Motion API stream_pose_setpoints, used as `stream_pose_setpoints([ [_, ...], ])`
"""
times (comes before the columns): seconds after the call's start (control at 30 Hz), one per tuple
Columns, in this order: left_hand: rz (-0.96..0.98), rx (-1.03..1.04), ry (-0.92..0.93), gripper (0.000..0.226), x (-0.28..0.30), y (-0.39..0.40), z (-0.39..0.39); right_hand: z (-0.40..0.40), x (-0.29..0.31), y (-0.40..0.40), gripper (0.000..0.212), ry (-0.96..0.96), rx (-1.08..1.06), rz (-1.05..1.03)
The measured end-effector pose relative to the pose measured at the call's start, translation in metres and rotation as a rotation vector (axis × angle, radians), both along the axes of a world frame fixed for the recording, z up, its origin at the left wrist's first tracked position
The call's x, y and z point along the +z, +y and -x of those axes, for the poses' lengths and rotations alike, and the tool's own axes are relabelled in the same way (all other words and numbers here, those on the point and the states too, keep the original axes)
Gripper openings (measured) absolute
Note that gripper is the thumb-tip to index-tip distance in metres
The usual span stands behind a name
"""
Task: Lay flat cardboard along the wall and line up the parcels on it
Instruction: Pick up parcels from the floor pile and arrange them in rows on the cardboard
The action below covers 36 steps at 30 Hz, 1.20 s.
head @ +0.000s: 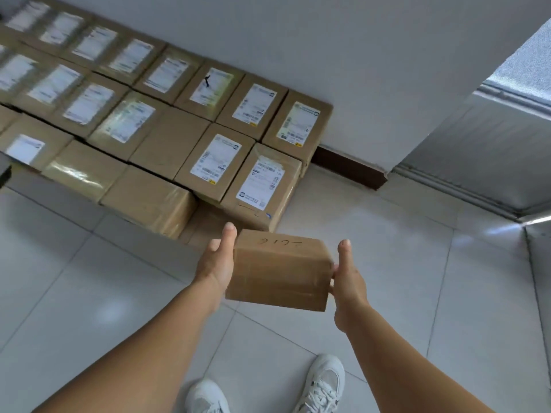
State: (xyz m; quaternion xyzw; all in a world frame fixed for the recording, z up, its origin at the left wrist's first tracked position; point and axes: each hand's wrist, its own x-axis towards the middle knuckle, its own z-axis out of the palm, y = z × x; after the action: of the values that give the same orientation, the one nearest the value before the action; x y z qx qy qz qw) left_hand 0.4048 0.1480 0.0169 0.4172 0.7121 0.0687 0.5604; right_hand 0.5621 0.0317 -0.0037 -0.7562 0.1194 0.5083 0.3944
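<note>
Over on the left, along the pale grey wall (328, 55), rows of brown cardboard parcels with white shipping labels (167, 114) sit packed edge to edge, running off towards the top-left corner, and a strip of flat brown cardboard (205, 225) peeks out beneath the nearest ones on the white tiled floor (89, 293). Moving right, the left hand (216, 263) comes in, palm pressed flat to the left end of a small plain brown cardboard box with handwriting on its top (280, 269), thumb stretched up along the edge. That box is up in the air, well clear of the floor, just in front of the near-right corner of the rows. It looks light, carried easily at arm's length, and stiff: the faces stay square under the squeeze. Clear tape bands run across the front, so that face may be slick; the bare cardboard ends are the better places to hold, and that is where both palms are. Its long axis runs left to right between the hands, roughly in line with the near edge of the rows, with the scribbled face up and tipped away from the camera. Then the right hand (347, 278), clamped on the right end, thumb raised, fingers tucked out of sight behind. Below, white trainers (325, 383) stand on the tiles.
</note>
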Motion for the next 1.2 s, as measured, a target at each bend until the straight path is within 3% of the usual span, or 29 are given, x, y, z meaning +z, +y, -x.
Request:
stream_pose_setpoints([
  [0.07,-0.029,0.003,0.008,0.047,0.000,0.011,0.026,0.029,-0.003,0.011,0.081,0.046,0.027,-0.003],
  [0.17,-0.024,-0.034,0.039,0.025,-0.007,0.024,0.058,0.068,-0.004,0.027,0.036,0.092,0.060,0.000],
  [0.23,-0.018,-0.038,0.082,0.020,-0.015,0.034,0.075,0.090,-0.007,0.038,0.020,0.104,0.068,0.003],
  [0.33,-0.010,-0.028,0.102,0.029,-0.032,0.047,0.095,0.116,-0.017,0.052,0.030,0.119,0.074,0.017],
  [0.5,0.046,0.049,-0.044,0.056,-0.062,0.061,0.102,0.133,-0.031,0.074,0.045,0.086,0.033,-0.017],
  [0.77,0.119,0.097,-0.144,0.078,-0.091,0.070,0.096,0.141,-0.054,0.108,0.062,0.089,0.103,-0.067],
  [0.83,0.158,0.135,-0.165,0.068,-0.092,0.073,0.093,0.142,-0.054,0.115,0.063,0.103,0.095,-0.079],
  [0.9,0.178,0.115,-0.171,0.032,-0.091,0.074,0.092,0.140,-0.051,0.119,0.064,0.090,0.100,-0.057],
  [0.93,0.179,0.107,-0.164,0.027,-0.090,0.074,0.090,0.136,-0.049,0.120,0.064,0.078,0.109,-0.038],
  [1.07,0.236,0.101,-0.162,0.086,-0.087,0.071,0.083,0.115,-0.039,0.121,0.063,0.044,0.101,0.021],
  [1.2,0.256,0.144,-0.138,0.082,-0.078,0.062,0.066,0.086,-0.028,0.124,0.055,0.006,0.069,0.047],
])
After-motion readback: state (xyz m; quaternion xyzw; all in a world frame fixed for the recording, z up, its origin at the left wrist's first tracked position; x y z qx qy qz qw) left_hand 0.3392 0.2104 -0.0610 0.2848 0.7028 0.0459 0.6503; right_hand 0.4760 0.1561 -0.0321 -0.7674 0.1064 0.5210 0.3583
